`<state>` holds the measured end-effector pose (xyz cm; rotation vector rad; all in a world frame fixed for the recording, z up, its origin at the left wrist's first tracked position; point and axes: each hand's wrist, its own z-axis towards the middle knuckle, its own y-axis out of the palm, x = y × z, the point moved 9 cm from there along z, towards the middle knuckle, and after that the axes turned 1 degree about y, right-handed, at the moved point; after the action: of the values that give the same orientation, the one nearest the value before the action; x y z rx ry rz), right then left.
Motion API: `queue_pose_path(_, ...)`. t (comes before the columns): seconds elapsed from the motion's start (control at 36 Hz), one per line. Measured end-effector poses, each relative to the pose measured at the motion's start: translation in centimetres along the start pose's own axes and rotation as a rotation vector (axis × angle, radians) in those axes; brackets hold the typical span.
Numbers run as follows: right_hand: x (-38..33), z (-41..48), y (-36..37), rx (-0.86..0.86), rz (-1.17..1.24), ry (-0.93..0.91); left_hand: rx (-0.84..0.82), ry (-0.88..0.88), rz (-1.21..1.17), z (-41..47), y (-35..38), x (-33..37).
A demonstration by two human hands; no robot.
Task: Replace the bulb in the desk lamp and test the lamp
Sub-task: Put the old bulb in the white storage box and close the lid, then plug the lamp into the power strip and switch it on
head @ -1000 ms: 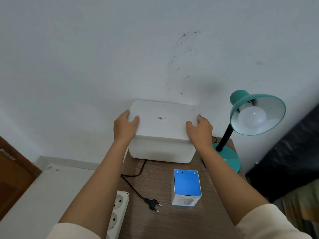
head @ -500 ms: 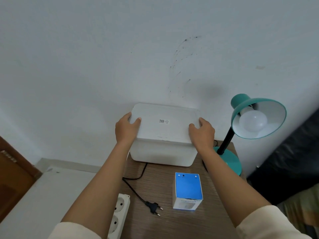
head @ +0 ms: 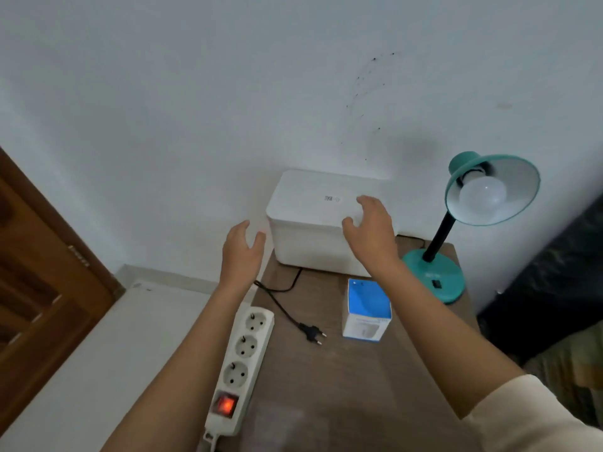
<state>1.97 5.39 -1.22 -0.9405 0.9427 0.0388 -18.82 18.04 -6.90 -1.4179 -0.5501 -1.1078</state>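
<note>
The teal desk lamp (head: 456, 243) stands at the right rear of our table (head: 359, 380), a white bulb (head: 483, 199) seated unlit in its shade. Its plug (head: 311, 332) lies loose on the wood beside the power strip (head: 241, 357), whose switch glows red. A small blue-and-white bulb box (head: 367, 309) sits closed in front of a lidded white container (head: 313, 236) by the wall; we cannot see inside either. Half a second ago we gripped that container's lid at both ends. Now our left hand (head: 241, 256) hangs off its left side, fingers spread, empty, and our right hand (head: 372, 230) hovers open over its right end.
</note>
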Motion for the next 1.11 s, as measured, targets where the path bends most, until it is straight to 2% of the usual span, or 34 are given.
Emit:
queue_pose_path(0.08,-1.5,-4.0,2.9,-0.068,0.059,-0.052,-0.012,-0.045,0.046,-4.9,-1.0,-3.1)
queue_pose_path(0.17,-1.2,-8.1,6.6,-0.181,0.066,-0.052,-0.097,-0.096,0.125,-9.2,-0.8,-6.6)
queue_pose_path(0.36,4.3,-14.4,13.1,-0.402,-0.207,0.056,-0.182,-0.013,0.269,-15.0,-0.1,-9.7)
queue_pose_path(0.53,5.2,-15.3,14.1,-0.401,-0.369,-0.009,-0.22,-0.027,0.382,-15.5,0.2,-10.2)
queue_pose_path(0.64,4.9,-14.4,14.2,-0.447,-0.444,0.019,-0.203,-0.041,0.384,-15.6,0.3,-10.5)
queue_pose_path(0.69,4.8,-13.6,14.1,-0.471,-0.378,0.072,-0.186,-0.044,0.379,-15.6,0.2,-10.4)
queue_pose_path(0.83,2.1,-11.3,12.3,-0.315,0.129,0.172,-0.165,-0.042,0.374,-15.7,0.0,-10.2)
queue_pose_path(0.92,0.3,-10.7,11.8,-0.291,0.326,0.218,-0.152,-0.041,0.365,-15.8,0.0,-10.2)
queue_pose_path(1.03,-0.2,-11.0,13.6,-0.349,0.422,0.268,-0.139,-0.041,0.351,-15.7,-0.1,-10.3)
queue_pose_path(1.11,-0.6,-11.5,15.1,-0.416,0.377,0.233,-0.138,-0.043,0.335,-15.7,0.0,-10.4)
